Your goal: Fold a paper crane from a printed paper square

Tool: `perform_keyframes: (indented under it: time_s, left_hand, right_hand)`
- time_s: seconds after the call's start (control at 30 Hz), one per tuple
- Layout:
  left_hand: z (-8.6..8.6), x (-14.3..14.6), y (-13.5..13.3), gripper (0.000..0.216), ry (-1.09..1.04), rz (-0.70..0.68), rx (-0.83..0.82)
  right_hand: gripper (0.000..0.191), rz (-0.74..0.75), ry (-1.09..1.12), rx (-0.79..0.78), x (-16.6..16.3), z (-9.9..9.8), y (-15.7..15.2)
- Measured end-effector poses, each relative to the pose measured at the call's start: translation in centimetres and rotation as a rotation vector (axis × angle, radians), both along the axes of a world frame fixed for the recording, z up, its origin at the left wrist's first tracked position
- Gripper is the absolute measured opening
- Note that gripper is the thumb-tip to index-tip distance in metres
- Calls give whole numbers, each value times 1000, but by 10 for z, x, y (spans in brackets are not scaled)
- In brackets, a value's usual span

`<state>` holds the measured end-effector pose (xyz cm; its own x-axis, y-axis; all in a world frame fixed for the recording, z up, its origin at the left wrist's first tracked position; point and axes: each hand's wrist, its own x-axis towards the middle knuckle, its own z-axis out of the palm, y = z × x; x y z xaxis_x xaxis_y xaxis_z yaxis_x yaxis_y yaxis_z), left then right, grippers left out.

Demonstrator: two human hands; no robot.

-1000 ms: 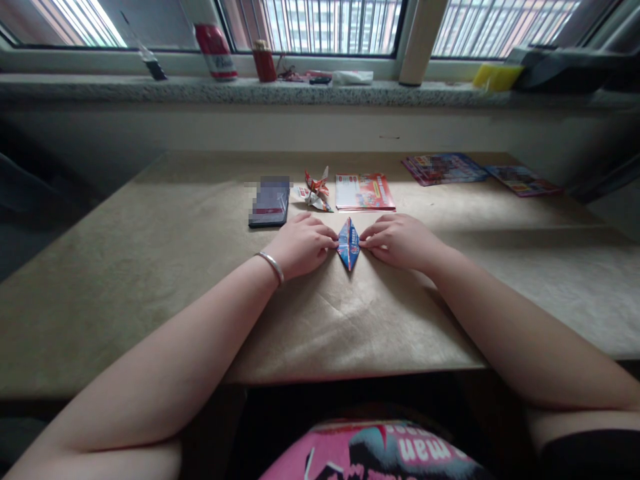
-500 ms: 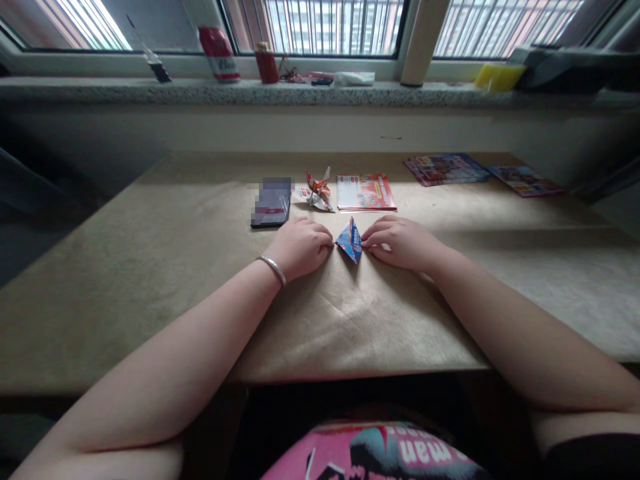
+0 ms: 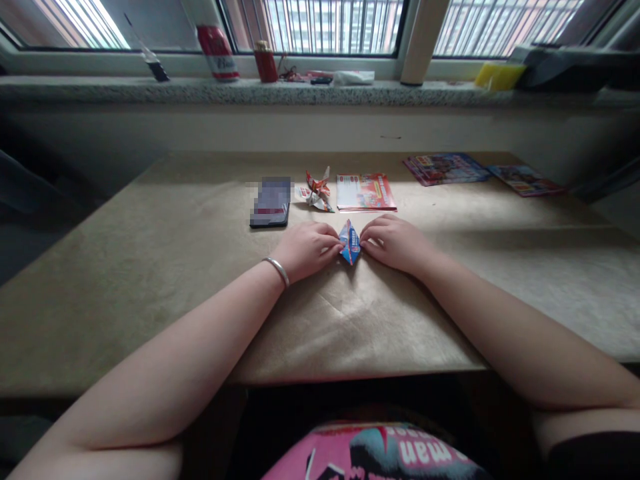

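Note:
A small folded piece of blue printed paper (image 3: pixel 350 242), pointed at its top and bottom, is held between my hands over the table (image 3: pixel 320 320). My left hand (image 3: pixel 311 249), with a silver bangle at the wrist, pinches its left side. From the right, my right hand (image 3: pixel 393 243) has its thumb and fingers closed on the other edge. Just beyond lie two folded paper figures (image 3: pixel 319 192), red and white, that look like cranes. Beside them is a flat stack of red and white printed paper (image 3: pixel 367 192).
A dark phone (image 3: pixel 271 203), partly pixelated, lies left of the folded figures. Printed booklets (image 3: pixel 447 168) rest at the back right. On the stone windowsill (image 3: pixel 320 95) stand a red can (image 3: pixel 218 53), a red lighter-like object (image 3: pixel 265 61) and a yellow item (image 3: pixel 500 76).
My left hand has moved right and now grips the folded paper's left side. The paper has turned and shifted slightly left. My right hand keeps its hold.

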<state>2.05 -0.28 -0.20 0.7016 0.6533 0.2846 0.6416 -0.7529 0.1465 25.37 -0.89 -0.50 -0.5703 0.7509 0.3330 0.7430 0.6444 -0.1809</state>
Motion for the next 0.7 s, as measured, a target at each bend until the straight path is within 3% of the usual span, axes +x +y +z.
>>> perform_keyframes:
  time_s: [0.17, 0.33, 0.53, 0.7]
  left_hand:
    - [-4, 2, 1, 23, -18, 38, -1]
    - [-4, 7, -2, 22, 21, 101, 23]
    - [-1, 10, -5, 27, 45, 75, 95]
    - [-4, 11, -4, 25, -25, 98, 57]
  right_hand:
    - [22, -138, 44, -13, -5, -8, 3]
    - [20, -134, 121, -66, -7, -14, 4]
    - [19, -120, 266, -123, -8, -17, 6]
    - [18, -94, 419, -309, -10, -10, 5]
